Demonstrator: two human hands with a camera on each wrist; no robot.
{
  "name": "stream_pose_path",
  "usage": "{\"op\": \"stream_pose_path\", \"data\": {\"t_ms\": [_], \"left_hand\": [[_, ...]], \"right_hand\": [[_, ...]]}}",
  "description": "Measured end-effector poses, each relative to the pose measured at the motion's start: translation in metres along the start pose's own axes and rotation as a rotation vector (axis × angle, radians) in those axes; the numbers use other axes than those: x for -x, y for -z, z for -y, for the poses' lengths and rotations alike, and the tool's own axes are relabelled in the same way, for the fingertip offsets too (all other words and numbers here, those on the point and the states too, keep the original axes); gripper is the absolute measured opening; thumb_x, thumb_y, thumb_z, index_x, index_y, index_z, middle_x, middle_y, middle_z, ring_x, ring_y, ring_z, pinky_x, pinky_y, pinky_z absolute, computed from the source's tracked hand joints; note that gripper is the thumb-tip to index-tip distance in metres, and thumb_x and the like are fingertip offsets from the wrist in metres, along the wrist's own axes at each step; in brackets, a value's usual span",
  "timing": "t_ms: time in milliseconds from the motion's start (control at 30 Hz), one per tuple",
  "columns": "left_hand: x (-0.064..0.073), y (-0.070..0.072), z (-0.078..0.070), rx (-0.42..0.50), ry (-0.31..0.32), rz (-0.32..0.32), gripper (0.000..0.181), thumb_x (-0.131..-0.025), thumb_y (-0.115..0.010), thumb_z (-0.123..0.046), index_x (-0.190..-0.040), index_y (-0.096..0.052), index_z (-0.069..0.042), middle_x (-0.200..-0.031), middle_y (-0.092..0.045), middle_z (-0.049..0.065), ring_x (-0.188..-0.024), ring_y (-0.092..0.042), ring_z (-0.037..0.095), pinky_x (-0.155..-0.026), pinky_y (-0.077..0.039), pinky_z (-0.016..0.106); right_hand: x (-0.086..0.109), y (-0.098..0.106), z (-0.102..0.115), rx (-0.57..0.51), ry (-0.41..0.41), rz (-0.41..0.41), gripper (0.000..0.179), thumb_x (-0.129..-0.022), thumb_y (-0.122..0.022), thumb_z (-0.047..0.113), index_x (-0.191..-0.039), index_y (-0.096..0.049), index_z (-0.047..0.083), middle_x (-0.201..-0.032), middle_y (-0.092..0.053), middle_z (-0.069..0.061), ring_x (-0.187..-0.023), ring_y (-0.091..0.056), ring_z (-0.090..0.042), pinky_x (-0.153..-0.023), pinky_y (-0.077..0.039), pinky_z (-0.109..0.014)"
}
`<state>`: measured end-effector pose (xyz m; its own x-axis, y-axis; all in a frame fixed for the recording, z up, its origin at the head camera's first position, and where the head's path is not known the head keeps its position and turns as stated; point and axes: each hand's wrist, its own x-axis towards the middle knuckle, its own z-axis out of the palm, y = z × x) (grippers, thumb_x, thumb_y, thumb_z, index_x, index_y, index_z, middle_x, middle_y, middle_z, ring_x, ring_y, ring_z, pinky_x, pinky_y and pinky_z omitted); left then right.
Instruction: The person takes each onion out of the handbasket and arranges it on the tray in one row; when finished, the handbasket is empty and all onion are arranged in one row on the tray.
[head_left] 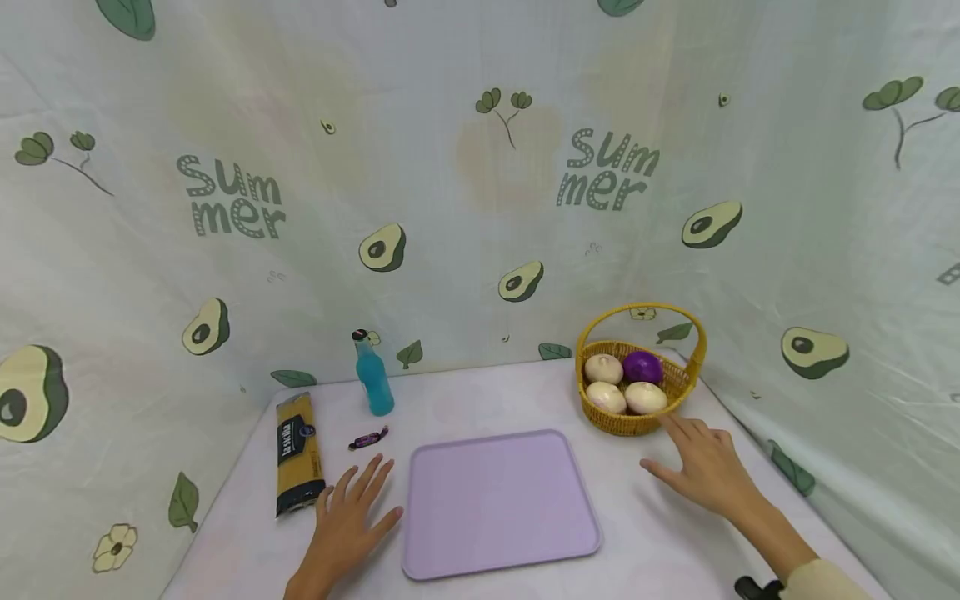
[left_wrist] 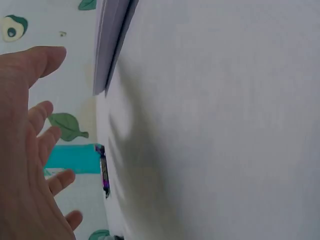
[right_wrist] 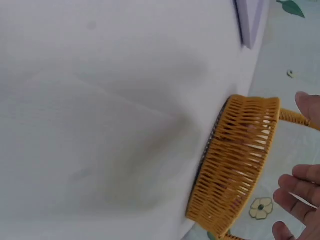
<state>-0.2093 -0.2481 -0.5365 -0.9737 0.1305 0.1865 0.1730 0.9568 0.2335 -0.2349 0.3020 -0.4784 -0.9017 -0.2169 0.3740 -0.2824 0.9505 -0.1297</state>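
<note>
My right hand (head_left: pixel 703 468) hovers with spread fingers at the front rim of a yellow wicker basket (head_left: pixel 621 425) and holds nothing. In the basket sit several pale onions (head_left: pixel 604 368) and one purple onion (head_left: pixel 642 367). The right wrist view shows the basket's woven side (right_wrist: pixel 235 165) beside my fingers (right_wrist: pixel 297 192). Over the table left of a lilac tray (head_left: pixel 501 508), my left hand (head_left: pixel 347 527) is spread out and holds nothing. Its fingertips point toward a small candy in a dark purple wrapper (head_left: pixel 368 438). A yellow and black pasta packet (head_left: pixel 297 454) lies just left of that hand.
A blue bottle (head_left: pixel 375 379) with a dark cap stands toward the back left of the white table (head_left: pixel 480 396). Behind and around the table hangs a pale curtain (head_left: pixel 442 325) printed with avocados and leaves. A black object (head_left: pixel 757 588) shows by the right sleeve.
</note>
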Motion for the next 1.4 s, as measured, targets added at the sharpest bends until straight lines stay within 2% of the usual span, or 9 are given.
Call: {"op": "stream_pose_path", "data": {"t_ms": [67, 167, 300, 467, 667, 800, 1000, 1167, 1400], "left_hand": [[-0.005, -0.001, -0.002, 0.058, -0.021, -0.011, 0.074, -0.094, -0.058, -0.06, -0.157, -0.035, -0.028, -0.162, -0.03, -0.001, -0.139, -0.032, 0.039, -0.104, -0.021, 0.07], [-0.011, -0.005, -0.005, 0.166, -0.032, 0.012, 0.069, -0.096, -0.059, -0.054, -0.156, -0.037, -0.027, -0.161, -0.034, -0.003, -0.132, -0.041, 0.034, -0.102, -0.032, 0.064], [-0.015, -0.013, -0.003, 0.273, -0.013, 0.069, 0.066, -0.098, -0.057, -0.053, -0.155, -0.04, -0.024, -0.158, -0.04, -0.001, -0.127, -0.047, 0.029, -0.102, -0.038, 0.059], [-0.015, -0.023, 0.002, 0.291, 0.012, 0.078, 0.066, -0.097, -0.053, -0.059, -0.154, -0.042, -0.026, -0.155, -0.044, -0.002, -0.123, -0.048, 0.026, -0.1, -0.037, 0.061], [-0.012, -0.033, 0.008, 0.339, -0.003, -0.01, 0.06, -0.097, -0.058, -0.052, -0.152, -0.046, -0.029, -0.153, -0.046, -0.006, -0.116, -0.047, 0.02, -0.095, -0.035, 0.055], [-0.011, -0.038, 0.01, 0.38, -0.017, -0.045, 0.056, -0.098, -0.061, -0.047, -0.15, -0.048, -0.03, -0.151, -0.047, -0.01, -0.114, -0.045, 0.016, -0.092, -0.034, 0.052], [-0.017, -0.042, 0.009, 0.398, -0.1, -0.086, 0.054, -0.097, -0.065, -0.041, -0.148, -0.051, -0.03, -0.147, -0.051, -0.015, -0.113, -0.045, 0.013, -0.087, -0.033, 0.045], [-0.017, -0.043, 0.01, 0.4, -0.1, -0.092, 0.051, -0.096, -0.067, -0.039, -0.145, -0.054, -0.034, -0.142, -0.054, -0.022, -0.11, -0.042, 0.011, -0.088, -0.032, 0.045], [-0.013, -0.042, 0.011, 0.38, -0.162, -0.153, 0.049, -0.093, -0.07, -0.03, -0.141, -0.06, -0.027, -0.144, -0.054, -0.017, -0.11, -0.044, 0.014, -0.088, -0.032, 0.046]], "right_hand": [[-0.008, 0.001, 0.001, -0.018, -0.002, -0.005, 0.084, -0.087, -0.069, 0.059, -0.14, -0.052, -0.003, -0.135, -0.056, -0.026, -0.118, -0.049, -0.044, -0.087, -0.034, -0.061], [-0.014, 0.003, 0.001, -0.045, -0.013, -0.011, 0.08, -0.087, -0.071, 0.056, -0.139, -0.053, -0.003, -0.134, -0.057, -0.026, -0.117, -0.05, -0.044, -0.085, -0.035, -0.06], [-0.022, 0.0, 0.0, -0.092, -0.015, -0.028, 0.074, -0.087, -0.073, 0.051, -0.137, -0.055, -0.002, -0.131, -0.059, -0.026, -0.116, -0.05, -0.043, -0.082, -0.035, -0.059], [-0.046, -0.009, -0.002, -0.156, 0.002, -0.046, 0.07, -0.089, -0.073, 0.046, -0.138, -0.055, -0.001, -0.133, -0.059, -0.023, -0.116, -0.05, -0.041, -0.081, -0.033, -0.057], [-0.074, -0.018, -0.006, -0.17, 0.014, -0.079, 0.061, -0.086, -0.079, 0.037, -0.131, -0.06, 0.0, -0.13, -0.062, -0.021, -0.115, -0.051, -0.043, -0.083, -0.034, -0.061], [-0.09, -0.021, -0.009, -0.155, 0.006, -0.038, 0.064, -0.087, -0.078, 0.036, -0.133, -0.057, -0.004, -0.132, -0.059, -0.025, -0.121, -0.047, -0.047, -0.087, -0.033, -0.064], [-0.098, -0.025, -0.018, -0.127, -0.047, 0.027, 0.064, -0.089, -0.074, 0.036, -0.135, -0.056, -0.006, -0.135, -0.056, -0.028, -0.124, -0.043, -0.047, -0.086, -0.032, -0.062], [-0.105, -0.031, -0.02, -0.116, -0.051, 0.07, 0.068, -0.088, -0.075, 0.041, -0.134, -0.056, -0.005, -0.136, -0.055, -0.028, -0.123, -0.044, -0.047, -0.084, -0.032, -0.061], [-0.116, -0.038, -0.017, -0.125, -0.044, 0.119, 0.076, -0.087, -0.074, 0.049, -0.136, -0.055, -0.005, -0.138, -0.054, -0.028, -0.123, -0.043, -0.047, -0.085, -0.03, -0.062]]}}
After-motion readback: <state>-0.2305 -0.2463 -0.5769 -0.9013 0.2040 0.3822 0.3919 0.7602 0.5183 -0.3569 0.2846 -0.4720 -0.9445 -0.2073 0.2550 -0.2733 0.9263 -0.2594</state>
